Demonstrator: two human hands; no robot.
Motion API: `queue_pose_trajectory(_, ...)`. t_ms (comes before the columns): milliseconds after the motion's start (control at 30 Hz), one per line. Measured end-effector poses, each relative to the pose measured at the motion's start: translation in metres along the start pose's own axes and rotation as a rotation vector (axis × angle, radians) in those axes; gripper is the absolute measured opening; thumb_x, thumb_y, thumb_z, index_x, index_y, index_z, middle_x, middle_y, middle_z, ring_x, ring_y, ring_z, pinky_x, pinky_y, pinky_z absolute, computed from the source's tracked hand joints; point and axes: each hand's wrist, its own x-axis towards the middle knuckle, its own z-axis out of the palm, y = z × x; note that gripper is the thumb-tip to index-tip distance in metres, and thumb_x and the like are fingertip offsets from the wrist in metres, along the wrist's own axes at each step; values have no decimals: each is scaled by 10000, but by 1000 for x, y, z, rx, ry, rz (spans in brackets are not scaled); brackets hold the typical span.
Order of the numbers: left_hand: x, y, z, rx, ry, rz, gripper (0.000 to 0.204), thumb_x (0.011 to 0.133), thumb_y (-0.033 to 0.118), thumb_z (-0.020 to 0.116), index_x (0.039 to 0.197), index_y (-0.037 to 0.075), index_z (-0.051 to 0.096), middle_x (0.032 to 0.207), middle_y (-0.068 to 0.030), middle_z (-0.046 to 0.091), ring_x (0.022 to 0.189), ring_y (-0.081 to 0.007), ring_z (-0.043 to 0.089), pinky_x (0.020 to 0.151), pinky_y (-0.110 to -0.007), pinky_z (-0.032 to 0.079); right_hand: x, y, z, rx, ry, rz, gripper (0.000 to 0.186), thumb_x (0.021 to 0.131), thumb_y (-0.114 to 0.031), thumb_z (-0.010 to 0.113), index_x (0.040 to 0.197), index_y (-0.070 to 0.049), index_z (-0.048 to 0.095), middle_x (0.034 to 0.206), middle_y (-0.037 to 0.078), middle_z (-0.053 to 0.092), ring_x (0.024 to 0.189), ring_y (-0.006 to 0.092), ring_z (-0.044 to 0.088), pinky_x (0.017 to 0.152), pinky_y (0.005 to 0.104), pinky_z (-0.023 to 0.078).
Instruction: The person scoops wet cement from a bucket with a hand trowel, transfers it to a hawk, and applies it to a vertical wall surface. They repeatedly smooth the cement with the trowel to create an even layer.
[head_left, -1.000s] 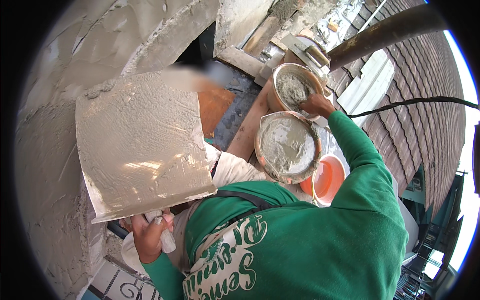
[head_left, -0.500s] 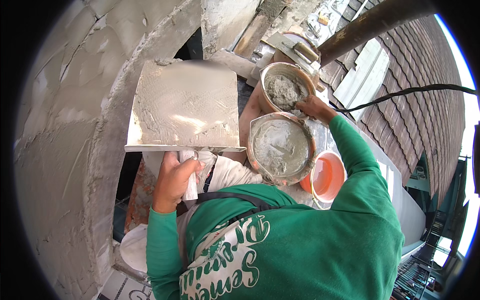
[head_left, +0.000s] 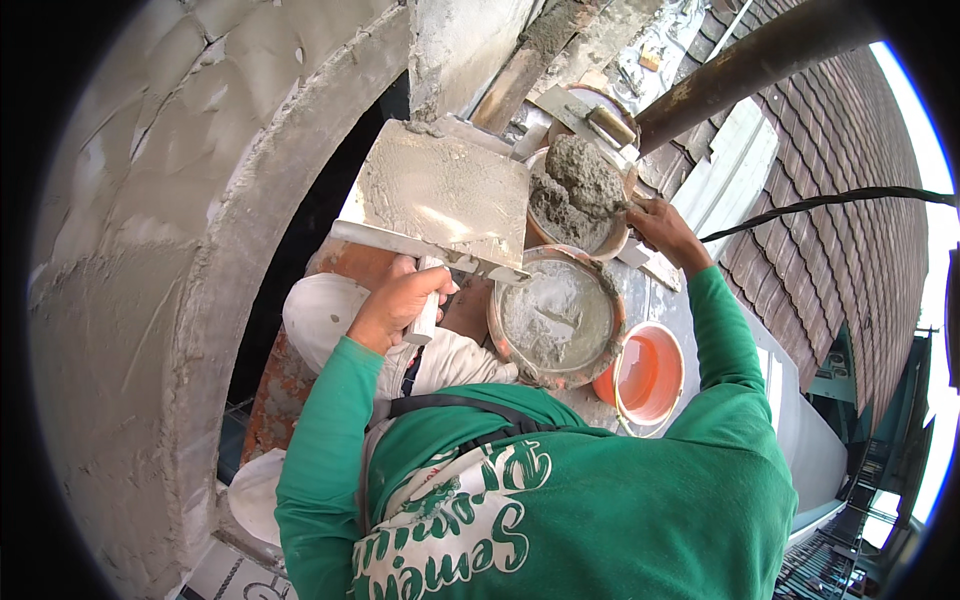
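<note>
My left hand [head_left: 398, 308] is closed round the pale handle of a plasterer's hawk [head_left: 440, 195]. The hawk's plate is tilted and smeared with a thin layer of wet mortar. My right hand [head_left: 662, 230] grips a trowel; its blade is hidden beneath a thick heap of grey mortar [head_left: 588, 178]. That heap is raised over a bucket of mortar [head_left: 550, 228], close to the hawk's right edge. Nearer to me stands a second, mortar-crusted bucket [head_left: 562, 380] with wet, greyish slurry in it.
An orange bucket [head_left: 674, 350] holding liquid stands near my right side. Beyond the mortar bucket, a plastering float [head_left: 610, 125] lies across another container. A dark pipe [head_left: 750, 65] and black cable [head_left: 840, 203] cross the tiled roof. A plastered wall [head_left: 130, 320] rises on my left.
My right hand has lifted mortar out of the bucket on the trowel. My left hand has moved the hawk rightward and forward, turning it toward that bucket.
</note>
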Motion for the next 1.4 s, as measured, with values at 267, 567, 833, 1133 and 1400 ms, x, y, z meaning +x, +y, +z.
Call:
queue_pose_trajectory(267, 28, -1, 33, -125, -156, 20, 250, 850, 65, 697, 1061, -3, 579, 859, -63, 597, 691, -112, 586, 511, -274, 511, -44, -73, -16, -280, 317, -371, 304, 918, -289, 628, 993, 4, 662, 778, 122, 665, 691, 273, 637, 665, 416, 496)
queue_pose_trajectory(567, 2, -19, 23, -350, -330, 52, 496, 806, 18, 676, 1283, 29, 540, 977, -67, 574, 789, -144, 600, 538, -292, 507, -121, -113, 66, -448, 530, -706, 443, 748, -78, 767, 1166, -41, 625, 1135, 158, 654, 1060, 397, 620, 883, 491, 523)
queue_pose_trajectory(833, 1, -16, -1, -235, -250, 215, 484, 815, -16, 615, 1286, 57, 533, 1003, -49, 563, 792, -119, 559, 563, -275, 495, -99, -75, 39, 179, 684, -665, 468, 826, -87, 801, 1248, -2, 615, 1062, 182, 626, 1026, 389, 614, 907, 456, 496)
queue_pose_trajectory(1133, -40, -3, -15, -173, -100, 273, 520, 808, 5, 652, 1304, 34, 499, 970, -69, 539, 751, -155, 560, 565, -298, 508, 10, 8, 40, -739, 167, -85, 448, 847, -407, 688, 1069, -22, 745, 994, 225, 747, 959, 429, 711, 879, 520, 558)
queue_pose_trajectory(1400, -84, -14, -37, -169, -48, 289, 648, 787, 19, 665, 1398, 7, 449, 982, -107, 546, 701, -179, 557, 580, -328, 504, 166, -38, -11, -748, 750, -350, 675, 856, -387, 738, 1355, 29, 554, 1256, 232, 631, 1176, 405, 597, 978, 499, 508)
